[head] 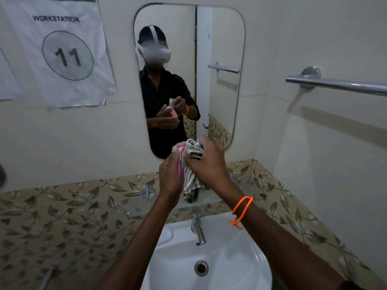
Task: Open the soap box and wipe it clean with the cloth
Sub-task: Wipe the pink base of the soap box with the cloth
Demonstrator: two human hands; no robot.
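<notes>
The left hand (169, 178) clamps the pink plastic soap box (181, 166) upright while the right hand (206, 164), closed on the bunched striped cloth (193, 151), should press firmly into the corners.

Above the white sink (230, 268), the left hand (169, 178) holds a pink soap box (181, 164) upright while the right hand (209, 164) presses a striped cloth (193, 151) against it, seemingly inside.

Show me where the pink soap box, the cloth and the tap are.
soap box (180, 164), head view, pink edge beside left hand
cloth (193, 150), head view, bunched top
tap (199, 231), head view, spout
</notes>
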